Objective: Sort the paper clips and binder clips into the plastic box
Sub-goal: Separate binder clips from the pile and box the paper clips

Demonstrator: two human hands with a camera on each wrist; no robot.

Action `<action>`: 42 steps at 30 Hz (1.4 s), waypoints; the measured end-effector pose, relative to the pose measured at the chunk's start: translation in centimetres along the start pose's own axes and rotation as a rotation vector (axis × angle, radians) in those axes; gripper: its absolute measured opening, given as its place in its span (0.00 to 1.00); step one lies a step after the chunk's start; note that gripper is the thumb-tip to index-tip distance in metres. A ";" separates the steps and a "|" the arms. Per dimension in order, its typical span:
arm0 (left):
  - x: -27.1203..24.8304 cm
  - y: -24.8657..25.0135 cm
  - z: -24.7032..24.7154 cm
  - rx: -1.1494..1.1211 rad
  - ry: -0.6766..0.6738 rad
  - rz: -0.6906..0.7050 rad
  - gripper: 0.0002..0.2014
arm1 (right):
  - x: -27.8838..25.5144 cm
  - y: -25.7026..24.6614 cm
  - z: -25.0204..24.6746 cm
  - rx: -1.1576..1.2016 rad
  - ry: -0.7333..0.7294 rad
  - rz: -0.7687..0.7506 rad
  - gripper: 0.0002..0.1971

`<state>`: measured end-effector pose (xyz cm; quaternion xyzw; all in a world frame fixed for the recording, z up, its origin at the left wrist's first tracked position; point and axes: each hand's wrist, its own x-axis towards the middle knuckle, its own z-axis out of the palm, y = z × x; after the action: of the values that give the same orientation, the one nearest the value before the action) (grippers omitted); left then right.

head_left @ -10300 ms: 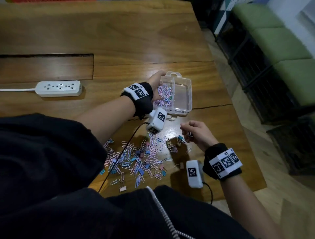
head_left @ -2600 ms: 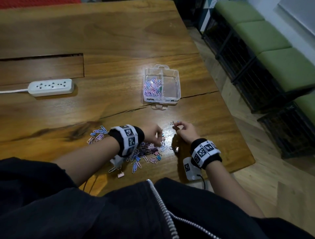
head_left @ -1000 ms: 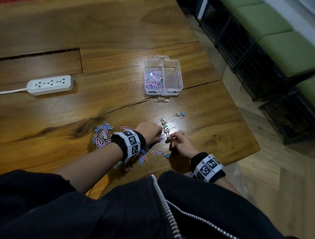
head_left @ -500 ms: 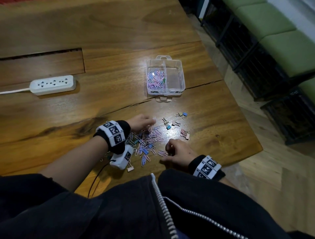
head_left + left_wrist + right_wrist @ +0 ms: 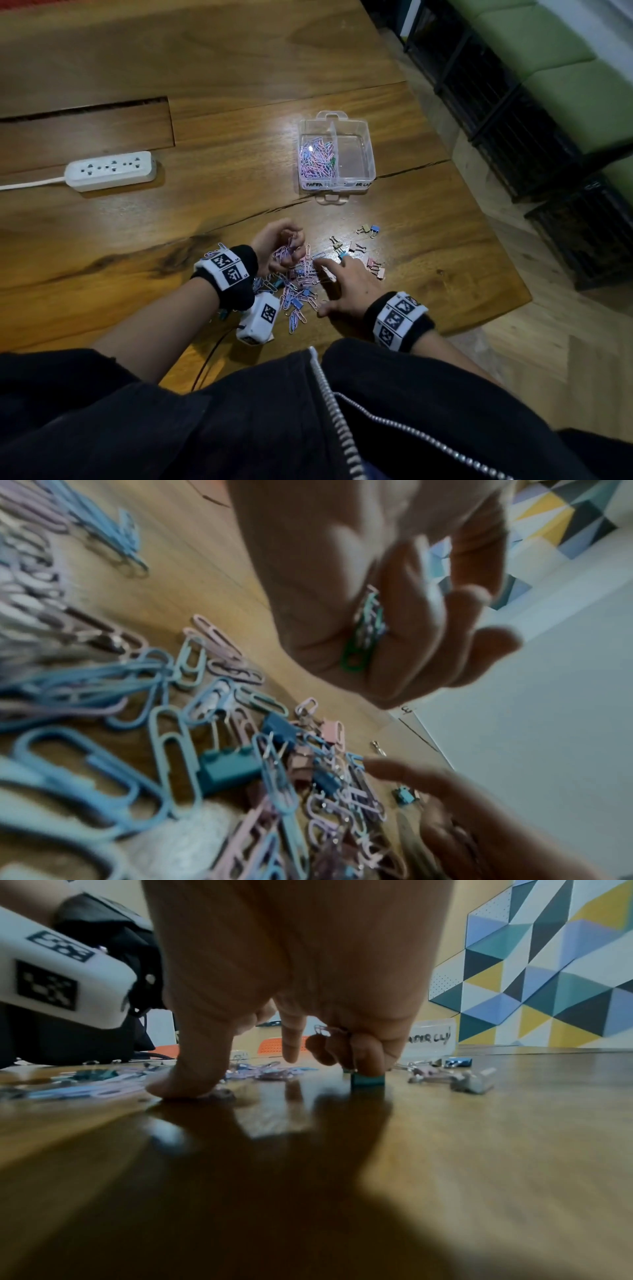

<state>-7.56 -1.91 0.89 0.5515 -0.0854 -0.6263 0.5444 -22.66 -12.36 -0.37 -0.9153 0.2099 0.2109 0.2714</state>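
Paper clips (image 5: 365, 631) inside curled left fingers (image 5: 445, 631)

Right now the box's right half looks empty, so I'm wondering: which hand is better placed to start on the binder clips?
Right. The right hand lies spread beside the loose binder clips, one finger on a blue one, while the left hand already holds paper clips.

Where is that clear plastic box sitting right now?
In the head view, the plastic box sits on the wooden table, beyond both hands, right of the white power strip, just past the scattered binder clips.
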 end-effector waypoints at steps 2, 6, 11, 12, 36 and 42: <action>0.1 0.3 0.2 0.075 0.075 -0.035 0.17 | 0.9 -0.1 -0.5 0.009 0.012 0.011 0.41; 0.2 0.3 0.6 0.485 0.216 -0.059 0.16 | 2.1 0.2 -0.4 0.043 0.091 -0.008 0.24; 0.6 -0.5 1.4 1.146 0.300 -0.001 0.15 | 2.5 0.3 -0.6 0.016 0.138 -0.017 0.14; 0.8 -0.6 1.5 1.306 0.303 -0.005 0.22 | 2.5 0.4 -0.6 -0.002 0.145 -0.015 0.14; 0.6 -0.1 -0.4 0.754 0.111 0.053 0.10 | 0.4 0.7 -1.8 1.539 -0.013 0.161 0.13; -0.4 0.0 -2.2 0.072 0.146 0.038 0.12 | 1.5 -0.4 -1.2 1.490 -0.066 0.165 0.15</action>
<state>-5.86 -0.51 0.33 0.6132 -0.0783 -0.5706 0.5406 -20.85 -13.14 -0.05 -0.4640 0.3568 0.0599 0.8086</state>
